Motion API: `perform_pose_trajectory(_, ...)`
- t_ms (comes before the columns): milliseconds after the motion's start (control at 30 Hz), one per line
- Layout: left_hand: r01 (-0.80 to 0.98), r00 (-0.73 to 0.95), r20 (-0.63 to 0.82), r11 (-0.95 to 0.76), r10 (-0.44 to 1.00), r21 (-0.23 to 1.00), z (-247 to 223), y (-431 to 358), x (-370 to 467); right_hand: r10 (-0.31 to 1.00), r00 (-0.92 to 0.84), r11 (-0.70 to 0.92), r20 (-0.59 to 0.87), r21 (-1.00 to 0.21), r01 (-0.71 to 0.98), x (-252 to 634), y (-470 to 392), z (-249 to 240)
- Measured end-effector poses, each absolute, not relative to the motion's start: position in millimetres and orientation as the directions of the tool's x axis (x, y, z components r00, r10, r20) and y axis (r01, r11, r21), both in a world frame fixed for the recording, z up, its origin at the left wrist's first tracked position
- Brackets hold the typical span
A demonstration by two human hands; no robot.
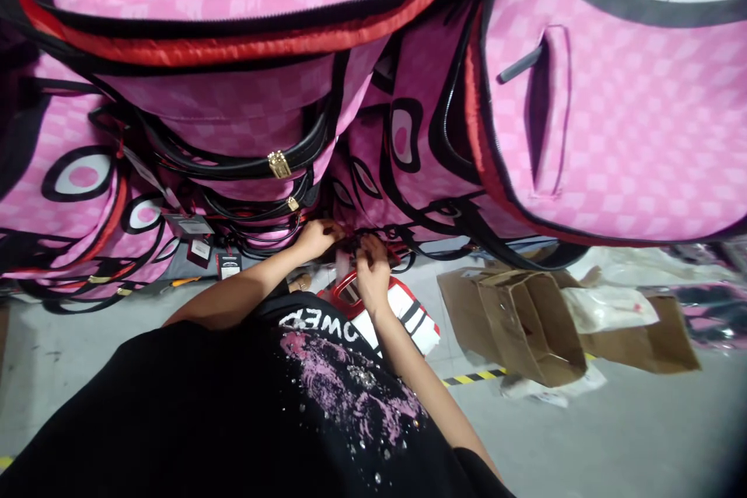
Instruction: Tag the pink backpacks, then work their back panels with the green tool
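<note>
Both of my hands meet low in front of my body, at the base of a stack of pink checkered bags (227, 105). My left hand (320, 239) has its fingers curled at a dark, shadowed spot beside the black straps. Close by on the right, my right hand (372, 268) bends its fingers over a dark edge there. What either hand grips is too small and dark to name. Below my right hand lies a white item with red trim and black stripes (412, 315). Paper hang tags (229, 265) dangle to the left of my hands.
A large pink bag with a slit pocket (630, 117) juts out at the right. An open brown cardboard box (534, 327) stands on the grey floor (654, 436), with clear plastic wrapping (607, 307) around it. An orange-handled tool (185, 281) lies at left.
</note>
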State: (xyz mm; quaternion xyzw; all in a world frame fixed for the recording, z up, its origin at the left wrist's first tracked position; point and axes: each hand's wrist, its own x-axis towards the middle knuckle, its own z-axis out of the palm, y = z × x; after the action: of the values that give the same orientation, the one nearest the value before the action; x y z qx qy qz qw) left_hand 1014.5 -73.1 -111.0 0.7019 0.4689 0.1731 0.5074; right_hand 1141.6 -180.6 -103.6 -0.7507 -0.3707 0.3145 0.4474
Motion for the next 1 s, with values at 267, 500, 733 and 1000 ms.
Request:
perform_pose_trajectory(267, 0.427, 0.505, -0.194, -0.048, 0.841, 0.903, -117.3, -78.1, 1019.7, 0.835, 0.531, -0.314, -0.145, -0.918, 0.244, 1137.2, -169.6, -109.2)
perform_pose_trajectory(500, 0.38, 0.543, -0.203, -0.023, 0.815, 0.925, -130.9, -75.5, 1010.2, 0.809, 0.574, -0.336, -0.124, -0.899, 0.279, 1141.3, -163.1, -106.6)
perform_pose_trajectory(733, 0.339, 0.589, -0.251, 0.047, 0.768, 0.939, -127.1, -80.0, 997.5, 0.825, 0.552, -0.307, -0.118, -0.914, 0.264, 1130.8, -170.6, -96.3)
perform_pose_trajectory(1000, 0.353, 0.574, -0.293, 0.091, 0.764, 0.931, -114.8, -115.0, 965.1, 0.855, 0.483, -0.267, -0.186, -0.958, 0.103, 1100.3, -196.1, -89.8)
